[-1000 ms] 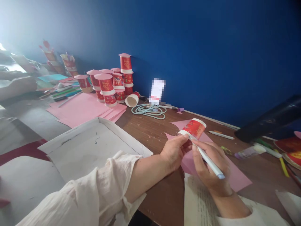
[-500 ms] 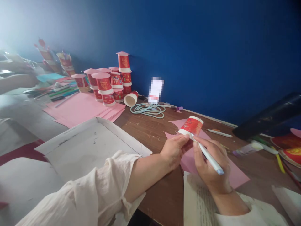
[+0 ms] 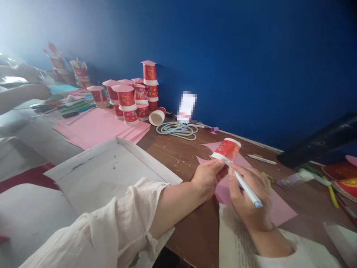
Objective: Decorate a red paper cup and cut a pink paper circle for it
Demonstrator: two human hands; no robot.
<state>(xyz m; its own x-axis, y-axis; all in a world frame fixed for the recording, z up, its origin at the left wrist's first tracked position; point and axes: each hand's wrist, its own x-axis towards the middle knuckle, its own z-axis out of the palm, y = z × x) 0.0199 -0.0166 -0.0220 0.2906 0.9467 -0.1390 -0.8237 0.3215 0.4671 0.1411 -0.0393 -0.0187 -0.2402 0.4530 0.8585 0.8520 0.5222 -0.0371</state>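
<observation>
the red cup (image 3: 228,149) sits just beyond the left hand (image 3: 205,180), whose fingers (image 3: 219,164) are closed on its near white rim, thumb uppermost. just to the right, the right hand (image 3: 252,195) has its fingers pinched around a white marker (image 3: 247,188) with a pale blue end; its tip points at the cup by that rim, but i cannot tell whether it touches. the cup is tipped on its side over pink paper (image 3: 281,209) on the brown tabletop (image 3: 167,149), red with gold print and white bands at both ends.
</observation>
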